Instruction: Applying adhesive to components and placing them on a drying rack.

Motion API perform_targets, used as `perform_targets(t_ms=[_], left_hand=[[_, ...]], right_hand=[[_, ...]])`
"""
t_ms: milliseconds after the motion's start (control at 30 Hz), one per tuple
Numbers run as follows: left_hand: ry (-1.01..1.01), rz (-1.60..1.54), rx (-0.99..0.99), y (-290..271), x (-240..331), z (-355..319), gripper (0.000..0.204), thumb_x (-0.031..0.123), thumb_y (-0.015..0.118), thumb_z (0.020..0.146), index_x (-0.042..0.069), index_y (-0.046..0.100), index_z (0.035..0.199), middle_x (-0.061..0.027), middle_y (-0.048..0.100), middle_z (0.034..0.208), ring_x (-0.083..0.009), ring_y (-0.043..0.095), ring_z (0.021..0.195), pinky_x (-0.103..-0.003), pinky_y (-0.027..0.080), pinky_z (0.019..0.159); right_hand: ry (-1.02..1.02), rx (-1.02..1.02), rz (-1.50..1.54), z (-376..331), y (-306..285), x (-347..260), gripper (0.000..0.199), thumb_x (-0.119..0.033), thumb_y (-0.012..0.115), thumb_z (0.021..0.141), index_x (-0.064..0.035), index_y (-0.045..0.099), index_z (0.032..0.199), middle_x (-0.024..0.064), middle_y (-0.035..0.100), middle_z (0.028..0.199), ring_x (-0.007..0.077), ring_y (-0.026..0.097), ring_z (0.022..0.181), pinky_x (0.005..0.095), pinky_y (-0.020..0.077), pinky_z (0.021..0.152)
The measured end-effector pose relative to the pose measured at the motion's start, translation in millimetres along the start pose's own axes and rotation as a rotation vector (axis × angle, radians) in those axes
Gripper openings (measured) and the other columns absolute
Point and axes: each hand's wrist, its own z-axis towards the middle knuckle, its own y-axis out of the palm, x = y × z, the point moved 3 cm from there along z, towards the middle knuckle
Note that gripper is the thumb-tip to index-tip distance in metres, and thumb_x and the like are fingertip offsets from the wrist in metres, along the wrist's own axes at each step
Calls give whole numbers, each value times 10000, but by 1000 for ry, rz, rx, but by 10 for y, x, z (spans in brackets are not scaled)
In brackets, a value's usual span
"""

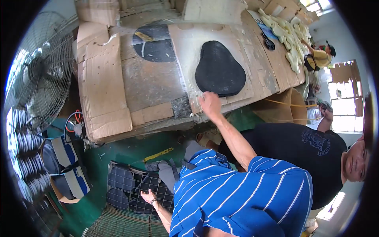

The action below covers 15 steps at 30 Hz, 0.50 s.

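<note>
A black pear-shaped pad point(220, 69), like a bicycle saddle cover, lies flat on a pale, dusty board point(185, 43) on the worktable. My right hand point(210, 103) is over the board's near edge, just by the pad's lower left rim. Its fingers are bent downward and a little apart; whether they touch the pad I cannot tell. Lower and to the left, my left hand point(148, 196) is held with its fingers apart and nothing in it. It is beside a wire basket point(136, 170) with several dark pads point(120, 181) inside.
Flattened cardboard point(103, 87) covers much of the table. Cream-coloured pieces point(282, 33) are heaped at its far right, near black scissors point(268, 41). A large fan point(41, 67) stands at left, above an open carton point(63, 170). A person in black point(292, 158) is close on my right.
</note>
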Motion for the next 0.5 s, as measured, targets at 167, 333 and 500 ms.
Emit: perform_targets(t_ms=[167, 333, 500], left_hand=[[30, -234, -125, 150, 197, -71, 550, 143, 816, 816, 13, 617, 1313, -184, 660, 1238, -323, 636, 1127, -411, 503, 995], [31, -429, -189, 174, 437, -38, 488, 104, 802, 822, -3, 646, 1272, -176, 665, 1244, -309, 640, 1133, -401, 505, 1006], [174, -548, -244, -21, 1244, -56, 386, 93, 724, 879, -20, 658, 1242, -168, 697, 1223, -247, 669, 1115, -361, 526, 983]], right_hand=[[176, 143, -150, 537, -36, 820, 321, -317, 752, 876, -46, 716, 1045, 169, 700, 1008, 388, 638, 1012, 513, 507, 855], [171, -66, -137, 865, -74, 1061, 325, -334, 774, 842, -52, 751, 1003, 191, 739, 1005, 403, 695, 1000, 510, 551, 857], [108, -159, -360, 1814, -599, 853, 237, -199, 700, 816, -49, 772, 985, 228, 753, 1026, 412, 735, 967, 495, 594, 840]])
